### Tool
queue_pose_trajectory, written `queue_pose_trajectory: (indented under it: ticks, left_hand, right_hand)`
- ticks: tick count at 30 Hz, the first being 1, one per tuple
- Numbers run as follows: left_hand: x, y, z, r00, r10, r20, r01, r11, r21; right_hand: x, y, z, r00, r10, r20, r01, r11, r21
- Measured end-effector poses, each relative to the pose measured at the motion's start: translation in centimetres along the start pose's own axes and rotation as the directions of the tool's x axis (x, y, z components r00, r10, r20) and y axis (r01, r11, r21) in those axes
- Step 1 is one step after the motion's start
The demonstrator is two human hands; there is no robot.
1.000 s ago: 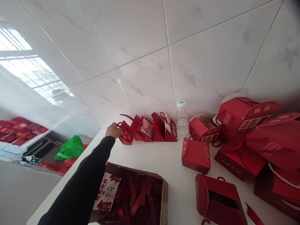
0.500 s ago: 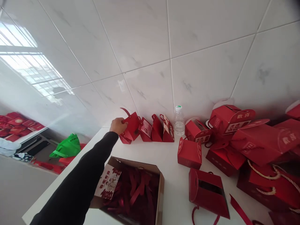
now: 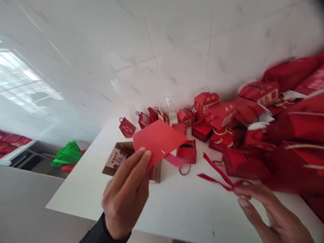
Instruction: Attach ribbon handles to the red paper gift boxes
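Observation:
My left hand (image 3: 128,192) is closed on a red card gift box (image 3: 158,140), held up above the table. Near one corner of the box is a small gold eyelet, with a red ribbon (image 3: 177,160) running from it, blurred. At the right, my right hand (image 3: 268,207) pinches a dark red ribbon (image 3: 219,168), whose two tails point left over the table. Part of a cardboard box (image 3: 108,168) with a printed card shows behind my left hand.
Several small red boxes with loops (image 3: 127,127) stand by the tiled wall. Beside them is a clear bottle (image 3: 172,111). Many red boxes (image 3: 222,113) crowd the right of the white table (image 3: 76,192). A green bag (image 3: 67,153) lies beyond its left edge.
My left hand has come back from the row by the wall with a red gift box. My right hand has entered from the right, holding a ribbon. The view has shifted.

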State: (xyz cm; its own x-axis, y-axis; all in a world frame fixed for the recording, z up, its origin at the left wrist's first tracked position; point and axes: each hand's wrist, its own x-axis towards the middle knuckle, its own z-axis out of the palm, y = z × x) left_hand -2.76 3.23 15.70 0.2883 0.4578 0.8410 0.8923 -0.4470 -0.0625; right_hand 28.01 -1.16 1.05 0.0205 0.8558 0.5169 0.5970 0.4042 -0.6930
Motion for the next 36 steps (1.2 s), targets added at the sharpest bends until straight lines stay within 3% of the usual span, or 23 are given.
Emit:
queue_pose_trajectory:
  ticks: [3,6,15,18,21,25,28,33,36]
  left_hand:
    - [-3.7,3.9,-0.2,0.996,0.057,0.07,-0.05,0.995,-0.089]
    - [-6.0,6.1,-0.2,0.991,0.071,0.116,-0.048,0.98,-0.191]
    - [-10.2,8.5,1.4,0.962,0.087,0.259,0.024,0.917,-0.397]
    - [-11.4,9.1,2.2,0.959,0.061,0.278,0.065,0.905,-0.42]
    - [-12.3,9.5,2.9,0.952,0.051,0.302,0.096,0.887,-0.452]
    - [-13.3,9.8,3.9,0.944,0.046,0.326,0.13,0.857,-0.498]
    - [-14.1,10.2,4.7,0.938,0.02,0.345,0.172,0.838,-0.517]
    - [-14.7,10.7,5.3,0.933,-0.073,0.351,0.255,0.824,-0.506]
    - [-14.6,10.5,5.2,0.922,-0.077,0.38,0.286,0.799,-0.53]
  right_hand:
    - [2.3,-3.6,-1.8,0.982,-0.188,-0.011,0.188,0.976,0.107]
    - [2.9,-5.7,-2.6,0.95,-0.31,0.037,0.304,0.946,0.114]
    - [2.3,-6.8,-3.8,0.924,-0.351,0.153,0.317,0.926,0.206]
    - [2.4,-6.3,-4.0,0.923,-0.301,0.24,0.23,0.931,0.282]
    - [2.0,-5.8,-4.0,0.905,-0.171,0.39,0.021,0.933,0.359]
    - [1.7,-5.8,-3.5,0.85,0.182,0.494,-0.312,0.93,0.194]
    - [1.8,-5.9,-3.1,0.796,0.347,0.496,-0.451,0.887,0.104]
    - [2.2,-4.9,-3.2,0.677,0.415,0.608,-0.613,0.776,0.152]
    - [3.0,-4.1,-3.3,0.702,0.36,0.614,-0.544,0.828,0.135]
